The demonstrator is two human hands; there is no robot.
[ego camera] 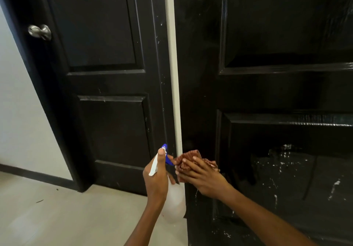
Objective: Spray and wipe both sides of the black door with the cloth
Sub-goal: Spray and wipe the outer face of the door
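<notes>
L hand point(155, 180) w/ spray bottle point(174, 203), R hand point(202, 177) w/ cloth point(188, 159) on black door point(267, 93)

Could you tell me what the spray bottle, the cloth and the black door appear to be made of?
Spray bottle: likely plastic, a cloudy translucent body with a white and blue head. Cloth: soft ribbed fabric, reddish-brown, bunched into folds. Black door: probably painted wood or composite, glossy, with reflections on its raised panels.
</notes>
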